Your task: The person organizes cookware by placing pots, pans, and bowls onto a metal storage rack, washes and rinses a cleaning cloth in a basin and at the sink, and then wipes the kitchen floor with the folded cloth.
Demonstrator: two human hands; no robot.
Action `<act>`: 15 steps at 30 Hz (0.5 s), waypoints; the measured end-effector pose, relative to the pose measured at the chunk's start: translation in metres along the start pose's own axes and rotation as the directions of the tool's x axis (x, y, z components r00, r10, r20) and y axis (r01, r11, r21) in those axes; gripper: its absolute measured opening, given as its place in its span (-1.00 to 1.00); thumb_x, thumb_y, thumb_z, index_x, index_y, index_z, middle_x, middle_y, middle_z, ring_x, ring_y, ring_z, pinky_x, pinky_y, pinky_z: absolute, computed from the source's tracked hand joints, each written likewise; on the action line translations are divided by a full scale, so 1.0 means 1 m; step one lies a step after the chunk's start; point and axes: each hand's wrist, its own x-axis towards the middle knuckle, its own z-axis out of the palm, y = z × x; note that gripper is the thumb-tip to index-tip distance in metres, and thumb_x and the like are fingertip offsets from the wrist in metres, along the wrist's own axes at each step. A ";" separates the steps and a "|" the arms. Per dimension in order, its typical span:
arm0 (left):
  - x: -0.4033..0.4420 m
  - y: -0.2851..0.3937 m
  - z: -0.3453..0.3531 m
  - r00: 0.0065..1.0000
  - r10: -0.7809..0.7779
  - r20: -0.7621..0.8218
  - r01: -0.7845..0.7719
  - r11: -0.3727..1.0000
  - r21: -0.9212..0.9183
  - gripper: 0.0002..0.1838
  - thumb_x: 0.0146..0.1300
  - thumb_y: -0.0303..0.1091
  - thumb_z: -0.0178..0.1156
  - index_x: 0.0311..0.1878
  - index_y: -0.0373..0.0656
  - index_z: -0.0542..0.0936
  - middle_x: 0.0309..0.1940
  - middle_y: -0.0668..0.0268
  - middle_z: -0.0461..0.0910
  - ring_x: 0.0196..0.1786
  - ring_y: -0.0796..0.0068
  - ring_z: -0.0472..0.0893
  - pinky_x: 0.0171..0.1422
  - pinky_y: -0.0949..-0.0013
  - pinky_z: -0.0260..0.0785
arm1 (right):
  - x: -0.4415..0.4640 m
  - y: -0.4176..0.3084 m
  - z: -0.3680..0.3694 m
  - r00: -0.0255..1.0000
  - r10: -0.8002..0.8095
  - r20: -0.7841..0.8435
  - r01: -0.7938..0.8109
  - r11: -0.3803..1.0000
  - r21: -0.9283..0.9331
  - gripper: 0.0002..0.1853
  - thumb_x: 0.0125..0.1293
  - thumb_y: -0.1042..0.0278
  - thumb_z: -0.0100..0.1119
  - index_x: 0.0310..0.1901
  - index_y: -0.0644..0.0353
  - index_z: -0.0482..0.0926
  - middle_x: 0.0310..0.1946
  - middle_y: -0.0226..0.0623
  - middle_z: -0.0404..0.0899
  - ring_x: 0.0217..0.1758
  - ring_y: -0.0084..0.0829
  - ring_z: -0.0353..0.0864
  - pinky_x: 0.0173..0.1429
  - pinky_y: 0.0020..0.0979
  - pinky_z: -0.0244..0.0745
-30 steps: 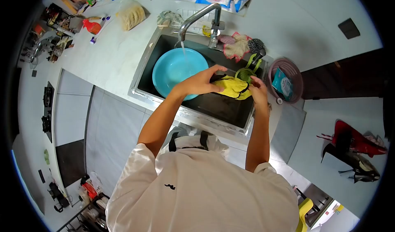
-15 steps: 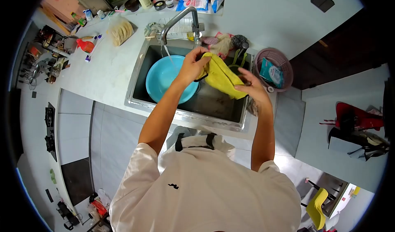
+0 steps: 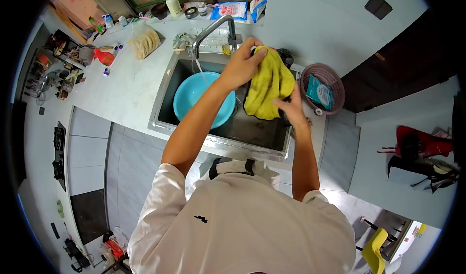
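Note:
A yellow-green cloth [image 3: 271, 82] with a dark edging hangs spread over the right part of the metal sink [image 3: 223, 145]. My left hand [image 3: 242, 66] pinches its upper left corner, thumb on the front. At its lower right edge, my right hand [image 3: 292, 110] grips the cloth, thumb in front and the other fingers partly hidden behind. A light blue basin [image 3: 187, 96] sits in the sink's left part, partly covered by my left forearm. Water runs from the curved faucet [image 3: 213, 26] into the basin.
Right of the sink stands a mauve plastic basket [image 3: 324, 72] holding a teal packet [image 3: 319, 93]. A wire rack [image 3: 211, 40] is behind the faucet. Left on the counter lie a bag of pale food [image 3: 144, 43] and a red spray bottle [image 3: 103, 57]. A bottle [image 3: 173, 4] stands at the window.
The cloth has gone from a folded, slanting band to a broader, hanging sheet. My left hand has moved right and slightly up; my right hand has shifted down a little along the edge.

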 end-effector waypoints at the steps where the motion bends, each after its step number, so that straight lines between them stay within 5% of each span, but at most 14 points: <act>1: 0.002 -0.002 0.010 0.997 -0.081 0.020 0.083 0.967 -0.242 -0.85 0.51 -0.27 0.13 -0.04 -0.14 0.47 -0.36 0.29 0.60 -0.29 0.44 0.68 -0.26 0.29 0.48 | -0.002 0.006 0.007 0.999 -0.028 0.033 0.031 0.997 -0.073 -0.01 0.00 0.52 0.58 0.44 0.23 0.15 0.29 -0.24 0.41 0.39 -0.37 0.36 0.48 -0.32 0.22; 2: 0.004 -0.004 0.018 0.986 -0.153 0.060 0.163 0.869 -0.467 -0.86 0.53 -0.28 0.11 -0.03 -0.13 0.47 -0.33 0.31 0.60 -0.29 0.43 0.69 -0.25 0.30 0.51 | -0.006 0.007 0.018 0.999 -0.021 0.029 0.025 0.991 -0.129 0.09 -0.07 0.49 0.63 0.45 0.22 0.08 0.32 -0.23 0.35 0.40 -0.33 0.34 0.49 -0.30 0.21; 4: -0.002 0.006 0.027 0.956 -0.275 0.099 0.279 0.762 -0.584 -0.87 0.55 -0.28 0.08 -0.02 -0.12 0.46 -0.26 0.33 0.60 -0.24 0.44 0.68 -0.17 0.30 0.56 | -0.006 0.039 0.033 0.998 0.050 0.034 -0.047 0.994 -0.102 0.23 -0.17 0.45 0.70 0.48 0.23 -0.03 0.40 -0.20 0.22 0.41 -0.32 0.29 0.47 -0.34 0.23; 6: -0.012 0.012 0.034 0.938 -0.329 0.110 0.299 0.606 -0.738 -0.85 0.54 -0.29 0.09 0.02 -0.13 0.45 -0.17 0.29 0.60 -0.14 0.41 0.66 -0.03 0.27 0.60 | -0.002 0.044 0.038 0.984 0.164 0.066 -0.160 0.985 -0.061 -0.09 -0.05 0.48 0.62 0.33 0.28 0.26 0.13 -0.27 0.49 0.14 -0.41 0.51 0.19 -0.39 0.46; 9: -0.014 -0.006 0.015 0.918 -0.374 -0.129 0.176 0.678 -0.713 -0.84 0.53 -0.31 0.08 0.06 -0.12 0.44 -0.13 0.24 0.60 -0.09 0.38 0.65 -0.01 0.25 0.60 | -0.001 0.046 0.018 0.977 0.210 -0.027 -0.212 0.969 -0.125 -0.55 0.07 0.51 0.47 0.02 0.33 0.58 -0.24 -0.39 0.66 -0.20 -0.47 0.62 -0.06 -0.41 0.53; 10: -0.017 -0.011 0.004 0.885 -0.405 -0.230 0.133 0.694 -0.708 -0.81 0.51 -0.31 0.11 0.07 -0.12 0.44 -0.10 0.21 0.59 -0.10 0.37 0.65 -0.01 0.25 0.59 | -0.001 0.043 0.009 0.971 0.216 -0.099 -0.221 0.975 -0.038 -0.61 0.06 0.53 0.41 -0.02 0.34 0.61 -0.22 -0.36 0.68 -0.20 -0.48 0.63 -0.06 -0.42 0.52; 11: -0.019 -0.031 -0.010 0.850 -0.389 -0.356 0.098 0.780 -0.618 -0.81 0.50 -0.30 0.13 0.06 -0.14 0.49 -0.13 0.25 0.62 -0.10 0.41 0.66 0.02 0.30 0.56 | 0.000 0.043 -0.004 0.943 0.260 -0.209 -0.273 0.961 -0.037 -0.59 0.05 0.57 0.38 0.01 0.35 0.61 -0.19 -0.32 0.69 -0.21 -0.46 0.65 -0.06 -0.42 0.53; 14: -0.037 -0.119 -0.056 0.855 -0.277 -0.438 0.196 0.955 -0.222 -0.74 0.43 -0.33 0.22 0.10 -0.16 0.49 -0.10 0.21 0.64 -0.08 0.38 0.66 0.04 0.34 0.54 | 0.010 0.023 -0.025 0.979 0.200 0.043 -0.200 0.980 -0.003 -0.56 0.06 0.54 0.39 0.04 0.36 0.60 -0.16 -0.23 0.70 -0.16 -0.41 0.67 -0.04 -0.41 0.52; 15: -0.041 -0.142 -0.062 0.864 -0.254 -0.435 0.254 0.965 -0.058 -0.70 0.41 -0.33 0.26 0.12 -0.17 0.49 -0.07 0.19 0.65 -0.07 0.35 0.66 0.05 0.34 0.54 | 0.015 0.026 -0.025 0.989 0.141 0.045 -0.130 0.974 -0.183 -0.55 0.05 0.51 0.40 0.04 0.34 0.61 -0.16 -0.21 0.69 -0.14 -0.35 0.67 -0.02 -0.38 0.52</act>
